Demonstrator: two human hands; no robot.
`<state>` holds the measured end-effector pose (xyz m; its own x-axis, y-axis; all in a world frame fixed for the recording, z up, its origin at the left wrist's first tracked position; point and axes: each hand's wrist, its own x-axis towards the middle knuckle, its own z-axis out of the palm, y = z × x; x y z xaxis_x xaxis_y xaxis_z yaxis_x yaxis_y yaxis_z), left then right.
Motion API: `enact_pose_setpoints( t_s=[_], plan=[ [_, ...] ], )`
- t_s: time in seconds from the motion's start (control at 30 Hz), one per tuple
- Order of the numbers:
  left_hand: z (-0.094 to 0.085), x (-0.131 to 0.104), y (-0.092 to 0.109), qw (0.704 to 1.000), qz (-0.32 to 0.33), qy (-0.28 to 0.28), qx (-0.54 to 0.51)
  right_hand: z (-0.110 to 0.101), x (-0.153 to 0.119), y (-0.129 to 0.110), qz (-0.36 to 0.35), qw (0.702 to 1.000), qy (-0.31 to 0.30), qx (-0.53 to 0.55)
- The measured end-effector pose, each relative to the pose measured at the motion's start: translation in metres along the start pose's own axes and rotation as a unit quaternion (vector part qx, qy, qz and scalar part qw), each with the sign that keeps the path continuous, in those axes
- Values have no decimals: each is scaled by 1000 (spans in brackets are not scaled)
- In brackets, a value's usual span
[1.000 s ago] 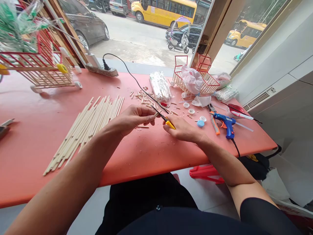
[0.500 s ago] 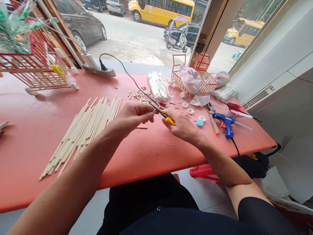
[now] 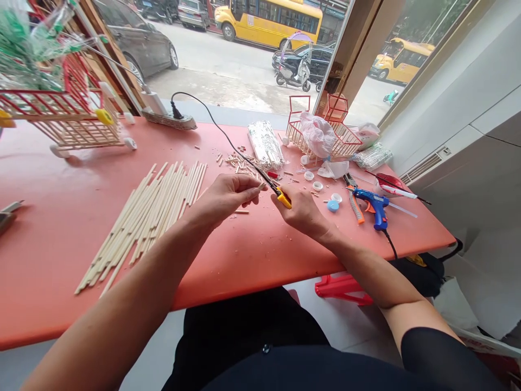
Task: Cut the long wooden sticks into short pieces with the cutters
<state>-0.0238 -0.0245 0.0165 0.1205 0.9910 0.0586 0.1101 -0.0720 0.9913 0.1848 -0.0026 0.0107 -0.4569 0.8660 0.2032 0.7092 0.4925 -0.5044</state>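
My left hand (image 3: 228, 196) pinches a short piece of wooden stick (image 3: 261, 185) between thumb and fingers above the table. Yellow-handled scissors or cutters (image 3: 284, 200) are gripped in my right hand (image 3: 302, 210), their dark tip pointing up and left, close to the stick piece but apart from it. Beside my left forearm lies a spread pile of long wooden sticks (image 3: 150, 212). Small cut stick pieces (image 3: 240, 163) are scattered beyond my hands, near a foil-like plastic pack (image 3: 265, 144).
On the pink table (image 3: 244, 260), a stick-built cart (image 3: 81, 127) stands at left and another (image 3: 345, 138) at back right. A blue glue gun (image 3: 373, 203), orange-handled pliers (image 3: 355, 204), white rings and a blue cap (image 3: 332, 205) lie right. A black cable arches behind my hands.
The tool in my right hand has come away from the stick piece, and my left hand has shifted slightly. The whole view has moved a little.
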Motion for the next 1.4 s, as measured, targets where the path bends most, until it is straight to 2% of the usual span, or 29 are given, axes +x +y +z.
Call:
enact_pose_setpoints(
  t_s=[0.1,0.17,0.27,0.37,0.43,0.57,0.7,0.97,1.2,1.4],
  plan=[
    [-4,0,-1,998,0,4,64,-11,4,3,27,998,-10,50],
    [-7,1,-1,988,17,25,152,-25,10,12,58,995,20,83],
    [-11,1,-1,939,27,54,339,-53,24,31,132,979,59,144],
    [-12,-1,0,881,7,47,471,-77,40,49,241,954,30,179],
    [-12,-2,0,859,-9,36,511,-86,52,60,293,944,-2,154],
    [-15,-1,-2,840,-26,43,541,-88,72,78,323,941,-2,106],
    [-20,1,-4,838,-30,56,541,-81,84,93,332,939,-10,83],
    [-20,2,-4,829,-29,61,555,-71,93,107,311,949,-33,37],
    [-20,3,-7,834,-32,67,547,-72,98,107,325,944,-38,38],
    [-19,1,-6,833,-33,64,549,-93,83,91,353,926,-56,126]
  ],
)
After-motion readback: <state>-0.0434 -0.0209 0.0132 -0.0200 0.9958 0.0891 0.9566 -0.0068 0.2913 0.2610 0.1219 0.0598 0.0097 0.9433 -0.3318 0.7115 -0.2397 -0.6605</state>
